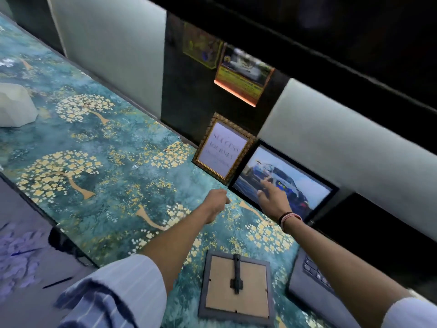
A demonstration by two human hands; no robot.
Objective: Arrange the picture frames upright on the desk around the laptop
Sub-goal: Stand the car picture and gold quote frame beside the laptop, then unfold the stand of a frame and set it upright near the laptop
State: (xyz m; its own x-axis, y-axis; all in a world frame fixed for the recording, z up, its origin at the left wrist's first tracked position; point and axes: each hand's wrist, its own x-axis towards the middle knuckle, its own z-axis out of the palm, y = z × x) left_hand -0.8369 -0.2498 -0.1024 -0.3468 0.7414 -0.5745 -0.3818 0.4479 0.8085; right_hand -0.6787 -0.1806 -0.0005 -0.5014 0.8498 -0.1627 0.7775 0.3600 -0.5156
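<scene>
A gold-edged frame [222,151] with lettering stands upright against the back wall. Beside it on the right leans a black frame [298,178] with a car photo. My right hand [272,197] reaches out with its fingers spread, the fingertips on or just above the car picture's lower left part. My left hand [216,201] hovers over the desk in front of the black frame's left corner, fingers curled with nothing in them. A grey frame [236,286] lies face down near the front edge, its stand flat. The laptop [309,278] shows its keyboard corner at lower right.
The desk top [106,150] bears a teal and gold tree pattern. A white faceted object [15,107] sits at far left. Two colourful pictures [243,74] hang higher on the dark wall panel. A dark shelf [331,39] overhangs the back wall.
</scene>
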